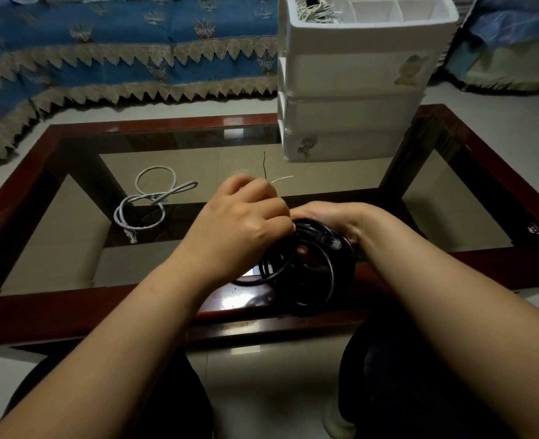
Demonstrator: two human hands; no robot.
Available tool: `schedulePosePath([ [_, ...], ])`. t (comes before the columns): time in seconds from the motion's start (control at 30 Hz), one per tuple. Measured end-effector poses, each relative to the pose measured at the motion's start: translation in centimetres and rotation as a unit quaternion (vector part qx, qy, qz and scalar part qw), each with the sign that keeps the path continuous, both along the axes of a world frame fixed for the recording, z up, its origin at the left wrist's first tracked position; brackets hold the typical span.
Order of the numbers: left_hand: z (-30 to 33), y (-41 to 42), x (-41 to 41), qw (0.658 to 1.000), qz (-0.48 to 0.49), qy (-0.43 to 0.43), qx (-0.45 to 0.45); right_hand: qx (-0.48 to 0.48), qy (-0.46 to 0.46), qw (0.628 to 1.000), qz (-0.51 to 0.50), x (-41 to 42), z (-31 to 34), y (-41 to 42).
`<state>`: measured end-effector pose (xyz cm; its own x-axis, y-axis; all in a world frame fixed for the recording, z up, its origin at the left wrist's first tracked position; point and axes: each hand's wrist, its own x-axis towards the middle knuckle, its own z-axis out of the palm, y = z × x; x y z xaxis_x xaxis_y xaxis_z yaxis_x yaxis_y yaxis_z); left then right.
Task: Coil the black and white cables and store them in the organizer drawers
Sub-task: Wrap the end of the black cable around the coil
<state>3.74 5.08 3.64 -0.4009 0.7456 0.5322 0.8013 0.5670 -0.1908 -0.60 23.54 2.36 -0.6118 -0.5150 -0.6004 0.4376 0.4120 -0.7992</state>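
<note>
Both your hands hold the coiled black round cable (306, 264) over the near edge of the table.

Your right hand (334, 221) curls round the top of the coil from the far side, with a black plug lying just inside the loops beside it. Your left hand (243, 220) is bunched at the coil's upper left, its fingers drawn together on a thin wire tie (281, 179) whose pale end sticks out past the knuckles. The loose grey-white cable (148, 201) lies looped on the glass top of the dark red wooden-framed table (40, 315), left of centre. The white plastic drawer organizer (353, 99) stands at the far right edge, a pale bundle in its open top tray.
</note>
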Motion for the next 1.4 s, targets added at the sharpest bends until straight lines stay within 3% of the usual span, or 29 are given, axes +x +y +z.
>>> schedulePosePath([
  [0.1, -0.8, 0.1, 0.2, 1.0, -0.001, -0.004, 0.025, -0.017, -0.005, 1.0, 0.006, 0.5, -0.1, -0.2],
  [0.2, -1.3, -0.2, 0.1, 0.98, 0.025, -0.121, 0.158, -0.09, 0.002, 0.995, -0.048, 0.6, -0.5, -0.2],
  [0.3, -1.4, -0.4, 0.3, 0.897, 0.048, -0.306, 0.315, -0.14, 0.004, 0.987, -0.082, 0.8, -0.5, -0.1],
  [0.37, -1.5, -0.2, 0.4, 0.84, 0.053, -0.392, 0.371, -0.162, -0.008, 0.982, -0.093, 0.9, -0.4, 0.1],
  [0.53, -2.0, 0.6, 0.9, 0.656, 0.014, -0.569, 0.495, -0.186, -0.007, 0.976, -0.114, 1.6, 0.2, -0.1],
  [0.63, -1.7, 0.8, 0.7, 0.611, 0.015, -0.612, 0.501, -0.177, 0.004, 0.976, -0.128, 1.7, 0.0, -0.2],
  [0.93, -1.3, 0.7, -0.1, 0.59, -0.023, -0.654, 0.473, -0.152, 0.046, 0.981, -0.11, 2.5, 0.4, -0.1],
  [1.0, -1.1, 0.3, -0.2, 0.636, -0.007, -0.642, 0.428, -0.153, 0.056, 0.983, -0.084, 2.7, 0.8, 0.1],
  [1.13, -0.7, 0.2, -0.2, 0.815, 0.082, -0.475, 0.322, -0.122, 0.099, 0.987, -0.02, 2.6, 1.2, 0.5],
  [1.2, -0.3, 0.3, -0.1, 0.859, 0.099, -0.411, 0.289, -0.114, 0.104, 0.988, 0.001, 2.5, 1.2, 0.5],
  [1.23, -0.2, 0.1, 0.0, 0.858, 0.1, -0.412, 0.291, -0.107, 0.104, 0.989, 0.004, 2.4, 1.2, 0.5],
  [1.3, -0.2, -0.6, 0.0, 0.817, 0.108, -0.464, 0.327, -0.116, 0.102, 0.988, -0.008, 2.2, 1.2, 0.6],
  [1.4, -0.8, -1.8, -0.1, 0.698, 0.128, -0.589, 0.387, -0.229, 0.038, 0.97, -0.068, 2.0, 1.2, 0.9],
])
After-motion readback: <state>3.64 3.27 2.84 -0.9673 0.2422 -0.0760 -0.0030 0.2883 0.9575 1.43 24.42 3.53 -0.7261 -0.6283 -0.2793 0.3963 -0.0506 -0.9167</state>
